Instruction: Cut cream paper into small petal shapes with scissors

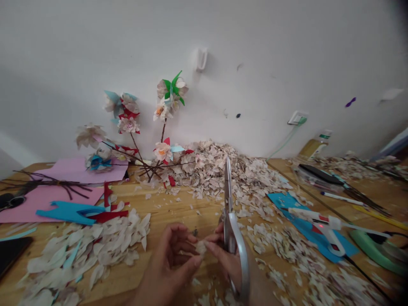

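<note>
Hands (pixel 170 263) meet, pinching a paper petal (pixel 200 247), right holding scissors (pixel 230 229)

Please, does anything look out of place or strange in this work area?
Yes: a small purple scrap and a pale scrap sit on the white wall, high above the wooden table. This looks odd because the other loose scraps lie on the table.

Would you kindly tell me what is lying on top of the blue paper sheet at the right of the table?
A white hot glue gun lies across the blue paper sheet, with pale paper scraps along its edges. The sheet beneath them is hidden.
</note>
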The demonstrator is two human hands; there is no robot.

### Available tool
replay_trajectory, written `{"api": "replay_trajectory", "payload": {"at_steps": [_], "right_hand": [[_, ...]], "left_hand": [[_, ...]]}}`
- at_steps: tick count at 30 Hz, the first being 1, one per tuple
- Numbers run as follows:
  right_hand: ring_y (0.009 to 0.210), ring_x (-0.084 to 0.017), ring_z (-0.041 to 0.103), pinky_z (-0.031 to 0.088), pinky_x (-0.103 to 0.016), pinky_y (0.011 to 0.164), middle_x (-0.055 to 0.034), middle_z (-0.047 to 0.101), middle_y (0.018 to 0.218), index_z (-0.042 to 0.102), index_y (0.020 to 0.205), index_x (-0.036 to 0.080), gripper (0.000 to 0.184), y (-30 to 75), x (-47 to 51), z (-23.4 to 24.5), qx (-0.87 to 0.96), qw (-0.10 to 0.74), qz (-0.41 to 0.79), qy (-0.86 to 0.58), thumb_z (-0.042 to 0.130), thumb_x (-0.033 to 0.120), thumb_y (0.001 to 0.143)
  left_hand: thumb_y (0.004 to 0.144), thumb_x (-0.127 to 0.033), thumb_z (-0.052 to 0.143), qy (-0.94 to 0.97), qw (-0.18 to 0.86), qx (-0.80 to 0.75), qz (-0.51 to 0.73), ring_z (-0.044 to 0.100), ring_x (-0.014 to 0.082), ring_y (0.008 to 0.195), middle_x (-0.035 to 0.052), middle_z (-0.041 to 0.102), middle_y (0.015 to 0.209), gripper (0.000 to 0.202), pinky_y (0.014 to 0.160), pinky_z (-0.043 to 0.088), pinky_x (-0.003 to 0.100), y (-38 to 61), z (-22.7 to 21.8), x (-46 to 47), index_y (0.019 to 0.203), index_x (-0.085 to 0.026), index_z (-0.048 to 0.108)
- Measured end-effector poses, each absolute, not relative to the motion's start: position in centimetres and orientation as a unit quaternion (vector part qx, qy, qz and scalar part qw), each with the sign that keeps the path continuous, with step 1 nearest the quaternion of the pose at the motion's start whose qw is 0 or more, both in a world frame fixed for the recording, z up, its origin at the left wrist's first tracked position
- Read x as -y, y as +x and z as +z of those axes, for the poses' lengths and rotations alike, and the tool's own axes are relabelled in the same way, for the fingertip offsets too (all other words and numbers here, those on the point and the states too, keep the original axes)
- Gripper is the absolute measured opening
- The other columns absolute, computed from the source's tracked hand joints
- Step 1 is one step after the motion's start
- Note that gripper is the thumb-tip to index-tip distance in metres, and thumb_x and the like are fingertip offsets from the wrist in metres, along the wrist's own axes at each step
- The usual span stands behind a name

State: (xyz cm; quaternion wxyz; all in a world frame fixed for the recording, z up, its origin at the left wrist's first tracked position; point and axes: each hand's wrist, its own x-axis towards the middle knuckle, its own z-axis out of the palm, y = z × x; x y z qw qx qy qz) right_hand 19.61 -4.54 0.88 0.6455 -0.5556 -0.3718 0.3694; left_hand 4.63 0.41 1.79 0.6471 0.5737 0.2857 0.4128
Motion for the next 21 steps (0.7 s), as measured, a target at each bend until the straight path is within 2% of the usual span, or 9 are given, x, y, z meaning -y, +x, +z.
{"api": "replay_trajectory", "payload": {"at_steps": [3, 6, 10, 14, 21], "right_hand": [[0.063, -0.017, 0.066, 0.050, -0.029, 0.063, 0.0027, 0.070, 0.065, 0.045, 0.082, 0.025, 0.030, 19.6, 4.4, 1.0, 0.398, 0.629, 0.327, -0.583, 0.070, 0.027, 0.066], [0.063, -0.019, 0.067, 0.052, -0.029, 0.061, 0.0020, 0.071, 0.066, 0.045, 0.079, 0.025, 0.027, 19.1, 4.7, 1.9, 0.409, 0.608, 0.322, -0.599, 0.068, 0.028, 0.066], [0.064, -0.019, 0.067, 0.052, -0.028, 0.060, 0.0026, 0.070, 0.065, 0.045, 0.075, 0.025, 0.027, 18.5, 5.1, 2.6, 0.392, 0.611, 0.349, -0.593, 0.070, 0.029, 0.065], [0.061, -0.017, 0.066, 0.052, -0.026, 0.058, 0.0035, 0.070, 0.064, 0.045, 0.076, 0.025, 0.027, 18.5, 5.0, 2.5, 0.395, 0.609, 0.347, -0.593, 0.070, 0.028, 0.066], [0.061, -0.021, 0.068, 0.054, -0.031, 0.059, -0.0011, 0.072, 0.065, 0.046, 0.076, 0.025, 0.030, 18.2, 4.9, 3.1, 0.381, 0.592, 0.342, -0.623, 0.072, 0.029, 0.060]], "left_hand": [[0.059, -0.024, 0.077, 0.462, 0.734, -0.341, 0.363, 0.063, 0.0128, 0.062, -0.0014, 0.065, 0.068, 0.045, 0.060, 0.049, 0.024, 5.6, 1.6, -0.2, 0.091, -0.022, 0.046], [0.057, -0.029, 0.078, 0.424, 0.758, -0.365, 0.335, 0.065, 0.0155, 0.064, -0.0009, 0.066, 0.063, 0.052, 0.057, 0.049, 0.025, 5.8, 1.8, -0.4, 0.094, -0.021, 0.042], [0.055, -0.031, 0.079, 0.418, 0.754, -0.375, 0.342, 0.063, 0.0149, 0.063, -0.0012, 0.067, 0.070, 0.056, 0.051, 0.050, 0.025, 5.6, 2.1, -0.5, 0.094, -0.022, 0.041], [0.053, -0.031, 0.080, 0.419, 0.747, -0.382, 0.347, 0.060, 0.0126, 0.056, -0.0043, 0.064, 0.062, 0.055, 0.047, 0.049, 0.023, 5.6, 2.4, -0.4, 0.090, -0.022, 0.040], [0.055, -0.032, 0.078, 0.438, 0.720, -0.402, 0.358, 0.058, 0.0125, 0.051, -0.0061, 0.062, 0.055, 0.053, 0.042, 0.051, 0.024, 5.7, 2.5, -0.5, 0.091, -0.021, 0.041]]}}
